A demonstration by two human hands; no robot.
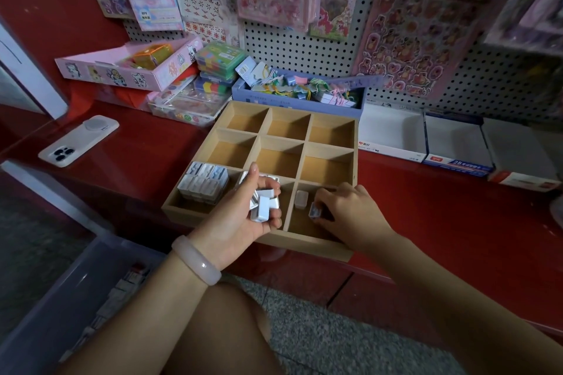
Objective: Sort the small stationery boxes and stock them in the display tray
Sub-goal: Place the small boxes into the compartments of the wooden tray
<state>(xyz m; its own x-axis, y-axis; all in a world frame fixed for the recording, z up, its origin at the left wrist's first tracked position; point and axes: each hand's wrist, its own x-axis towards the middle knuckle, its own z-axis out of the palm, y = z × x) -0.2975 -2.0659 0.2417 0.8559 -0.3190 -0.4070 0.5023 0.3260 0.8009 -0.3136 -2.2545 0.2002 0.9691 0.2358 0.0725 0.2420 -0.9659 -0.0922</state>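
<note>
A wooden display tray (306, 143) with a grid of compartments lies on the red shelf. Its front left compartment holds a stack of small white boxes (203, 183). My left hand (243, 222) hovers over the front middle compartment and cups several small white boxes (264, 205) in its curled fingers. My right hand (350, 211) reaches into the front right compartment and pinches one small box (314, 210) at the compartment floor. Another small white box (301, 199) lies flat just behind it.
A white phone (77, 140) lies on the shelf at the left. A blue box of tags (298, 91) and pink and green packs stand behind the tray. White cartons (454, 143) sit to the right. A clear bin (76, 298) with more boxes stands low left.
</note>
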